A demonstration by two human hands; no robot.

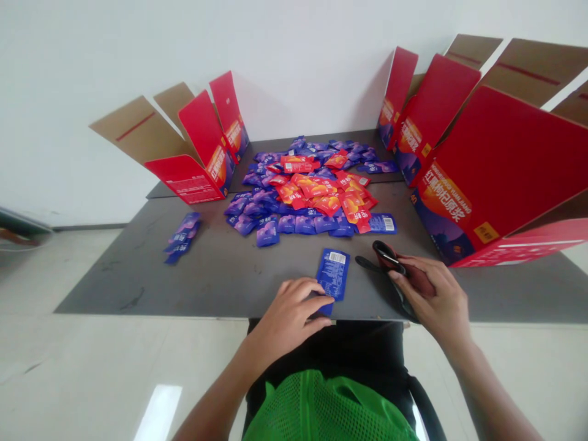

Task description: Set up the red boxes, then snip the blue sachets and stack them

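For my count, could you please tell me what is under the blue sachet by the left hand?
The blue sachet lies on the dark grey tabletop; the left hand covers its lower end. What lies directly beneath is hidden.

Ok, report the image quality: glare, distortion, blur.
Head view: a bright glare patch lies on the pale floor; wide-angle stretching distorts the red carton at the right edge; lighting is soft, with faint shadows; print on the sachets looks slightly soft.
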